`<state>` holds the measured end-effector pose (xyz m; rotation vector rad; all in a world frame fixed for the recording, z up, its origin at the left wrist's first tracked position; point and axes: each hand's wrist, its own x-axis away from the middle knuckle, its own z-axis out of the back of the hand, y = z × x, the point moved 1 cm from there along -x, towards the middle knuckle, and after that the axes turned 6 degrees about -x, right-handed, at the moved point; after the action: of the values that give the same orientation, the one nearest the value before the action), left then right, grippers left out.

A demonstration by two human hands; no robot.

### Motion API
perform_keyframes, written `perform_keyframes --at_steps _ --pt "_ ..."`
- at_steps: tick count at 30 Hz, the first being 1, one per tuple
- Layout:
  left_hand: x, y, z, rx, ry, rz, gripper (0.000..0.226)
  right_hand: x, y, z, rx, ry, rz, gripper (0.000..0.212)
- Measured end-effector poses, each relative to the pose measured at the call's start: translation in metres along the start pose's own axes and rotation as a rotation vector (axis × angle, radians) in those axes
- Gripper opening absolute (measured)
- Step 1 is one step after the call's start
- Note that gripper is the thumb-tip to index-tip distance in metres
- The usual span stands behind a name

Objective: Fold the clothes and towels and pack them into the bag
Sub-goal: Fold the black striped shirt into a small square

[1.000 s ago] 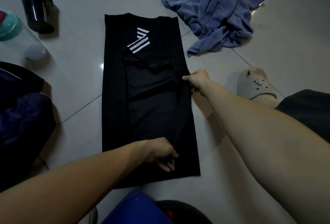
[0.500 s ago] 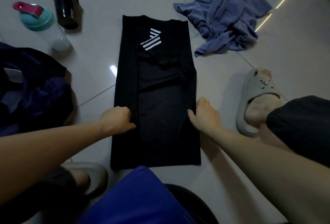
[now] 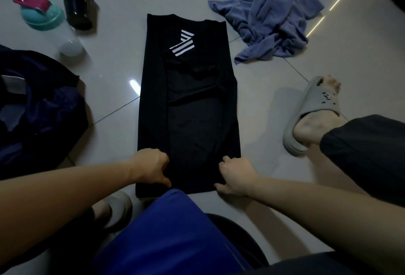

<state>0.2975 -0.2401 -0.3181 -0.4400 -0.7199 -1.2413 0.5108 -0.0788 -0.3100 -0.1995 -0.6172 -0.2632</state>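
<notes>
The black shirt [image 3: 188, 110], folded lengthwise into a long strip with white stripes near its far end, lies flat on the floor [image 3: 122, 66]. The left hand [image 3: 151, 168] grips its near left corner and the right hand [image 3: 236, 176] its near right corner, fingers of both curled onto the cloth. At far left slumps the dark bag [image 3: 32, 110], its contents too dark to tell, with a teal-lidded bottle [image 3: 43, 22] and a black bottle [image 3: 76, 2] beyond it, and a crumpled blue towel [image 3: 269, 18] lies far right.

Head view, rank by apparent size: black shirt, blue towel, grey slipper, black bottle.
1. black shirt
2. blue towel
3. grey slipper
4. black bottle
The slipper sits nearer the camera than the bottle, so that pair is unsure.
</notes>
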Motion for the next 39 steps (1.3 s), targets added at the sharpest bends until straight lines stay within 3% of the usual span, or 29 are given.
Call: perform_keyframes --at_steps 3,6,16,20,23,27,30,36,39 --pt "-0.001 0.0 -0.001 -0.032 0.015 -0.026 0.045 -0.001 -0.005 0.002 -0.039 0.0 0.035 0.027" --pt "-0.002 0.001 -0.001 -0.035 0.01 -0.03 0.045 0.001 -0.002 0.007 -0.005 -0.023 0.086 0.019" --pt "-0.004 0.002 0.001 -0.064 0.019 -0.062 0.044 0.007 0.019 0.022 0.203 -0.216 0.378 0.025" --pt "-0.001 0.001 0.002 -0.104 0.02 -0.112 0.038 0.009 0.021 0.036 0.385 -0.247 0.397 0.034" --pt "0.003 0.001 -0.006 -0.154 0.058 -0.216 0.035 0.01 0.017 0.03 0.379 -0.298 0.412 0.038" --pt "0.008 0.0 -0.018 -0.248 0.095 -0.309 0.053 0.012 0.021 0.009 0.287 -0.16 0.404 0.049" --pt "0.01 0.0 -0.018 -0.286 0.075 -0.341 0.055 0.012 0.029 0.002 0.284 -0.016 0.357 0.033" --pt "0.01 0.001 -0.008 -0.307 0.033 -0.366 0.035 0.006 0.042 -0.007 0.304 0.075 0.39 0.005" --pt "0.008 -0.001 0.009 -0.205 0.015 -0.329 0.026 0.001 0.038 0.009 0.176 -0.042 0.324 0.016"
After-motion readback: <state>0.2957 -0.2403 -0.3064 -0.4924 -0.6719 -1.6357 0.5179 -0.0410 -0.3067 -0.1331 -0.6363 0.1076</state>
